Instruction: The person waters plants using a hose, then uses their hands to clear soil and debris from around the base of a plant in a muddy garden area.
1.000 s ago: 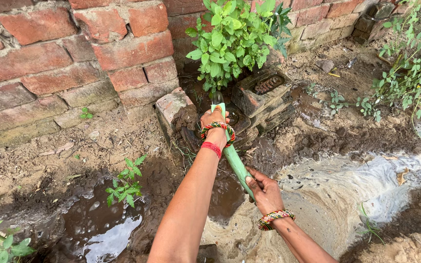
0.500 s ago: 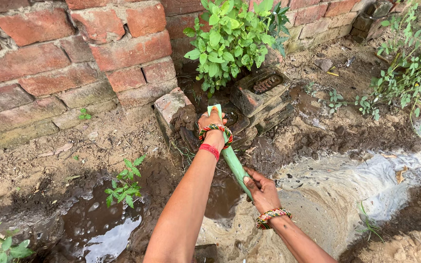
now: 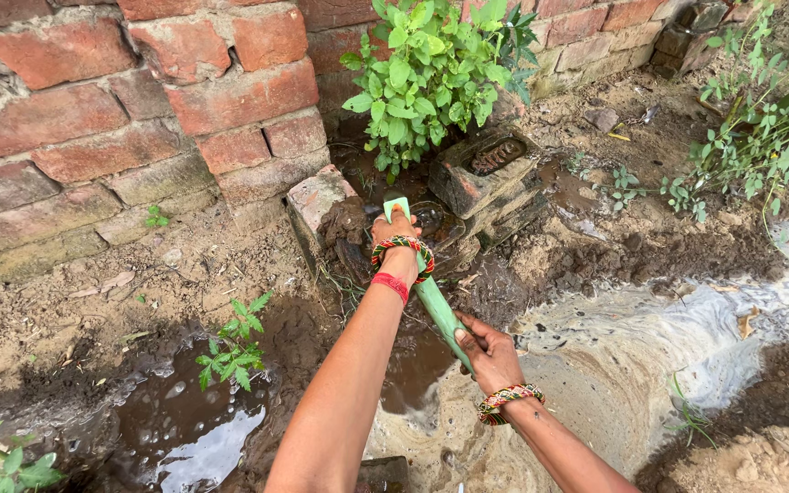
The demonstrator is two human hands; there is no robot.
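- The green tool handle (image 3: 431, 292) slants down from the brick wall's (image 3: 139, 119) foot toward the muddy puddle (image 3: 413, 365).
- The left hand (image 3: 397, 233) is closed round its top end; the right hand (image 3: 490, 351) is wrapped lower down.
- It looks stiff, light and probably slick with mud, so a two-handed hold suits.
- The working end is hidden below the right hand.

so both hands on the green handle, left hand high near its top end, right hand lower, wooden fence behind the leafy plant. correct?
Not quite. The head view shows a red brick wall behind the leafy plant, not a wooden fence. The rest holds: the left hand grips the green handle near its top end and the right hand holds it lower down.
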